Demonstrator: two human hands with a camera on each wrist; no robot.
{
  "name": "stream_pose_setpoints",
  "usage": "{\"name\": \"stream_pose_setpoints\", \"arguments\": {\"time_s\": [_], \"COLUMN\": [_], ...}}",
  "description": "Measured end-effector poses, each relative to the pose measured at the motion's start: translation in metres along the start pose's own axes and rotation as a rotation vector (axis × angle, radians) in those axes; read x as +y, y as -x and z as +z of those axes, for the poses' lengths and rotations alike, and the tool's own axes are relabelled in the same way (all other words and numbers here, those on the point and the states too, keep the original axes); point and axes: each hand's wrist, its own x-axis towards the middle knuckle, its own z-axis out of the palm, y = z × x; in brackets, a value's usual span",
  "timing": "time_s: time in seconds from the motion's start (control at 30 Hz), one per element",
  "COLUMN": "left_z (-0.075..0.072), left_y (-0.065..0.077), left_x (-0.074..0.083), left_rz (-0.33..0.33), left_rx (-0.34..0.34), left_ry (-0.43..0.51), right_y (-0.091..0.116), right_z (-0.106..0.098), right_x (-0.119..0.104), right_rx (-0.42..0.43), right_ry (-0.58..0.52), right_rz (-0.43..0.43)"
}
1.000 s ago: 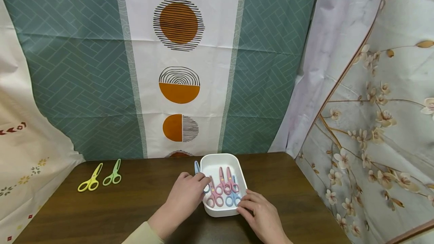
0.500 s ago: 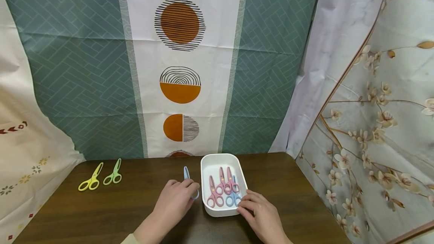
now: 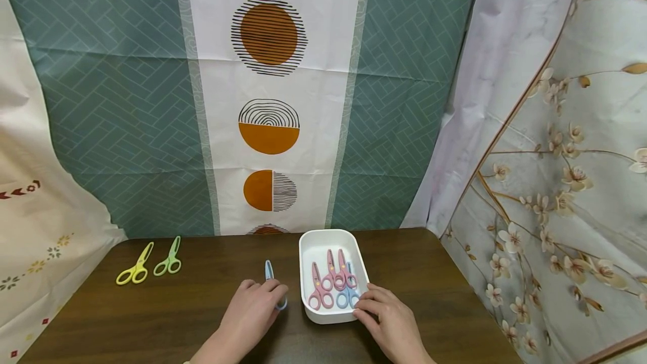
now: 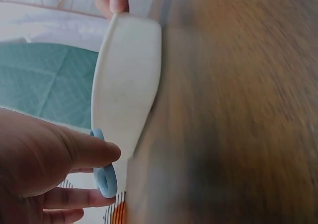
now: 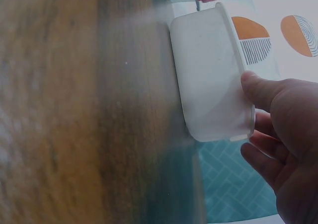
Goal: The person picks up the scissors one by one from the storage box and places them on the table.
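My left hand (image 3: 251,310) pinches a pair of light blue scissors (image 3: 269,270) between thumb and fingers, over the table just left of the white tray (image 3: 314,243). The blades point away from me. In the left wrist view, one blue handle loop (image 4: 110,183) shows between thumb and fingertip. My right hand (image 3: 390,319) holds the tray's near right corner, with the thumb at the rim (image 5: 243,65) in the right wrist view. Inside the tray lie three pairs of pink scissors (image 3: 317,277) and another blue pair (image 3: 343,297), partly overlapped by the pink ones.
Yellow scissors (image 3: 140,263) and green scissors (image 3: 173,250) lie side by side at the back left of the dark wooden table (image 3: 202,296). A patterned green and white cloth (image 3: 273,83) hangs behind the table. A floral cloth (image 3: 556,184) hangs along the right side.
My left hand has moved left with the blue scissors, from over the tray's left edge to beside the tray. The right hand and the tray have stayed in place.
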Motion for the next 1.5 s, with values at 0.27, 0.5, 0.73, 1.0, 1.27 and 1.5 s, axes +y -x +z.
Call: {"name": "stream_pose_setpoints", "arguments": {"time_s": [0.27, 0.5, 0.73, 1.0, 1.27, 1.5], "left_z": [0.004, 0.007, 0.008, 0.011, 0.011, 0.011], "left_y": [0.009, 0.013, 0.016, 0.018, 0.017, 0.019], "left_x": [-0.006, -0.011, -0.014, -0.018, -0.019, -0.020], "left_rz": [0.004, 0.017, 0.024, 0.038, 0.030, 0.029], "left_rx": [-0.049, -0.125, -0.184, -0.216, -0.253, -0.275], "left_ry": [-0.043, -0.056, -0.042, -0.058, -0.044, -0.032], "right_y": [0.000, -0.001, -0.001, 0.001, 0.000, 0.001], "right_z": [-0.001, -0.001, -0.001, -0.001, -0.001, 0.000], "right_x": [-0.001, -0.001, 0.000, 0.000, 0.000, 0.001], "right_rx": [-0.020, -0.024, -0.006, 0.002, -0.003, 0.005], "right_ry": [-0.004, -0.006, -0.007, -0.001, -0.006, -0.004], "right_rz": [0.017, 0.013, -0.004, -0.007, 0.002, -0.014]}}
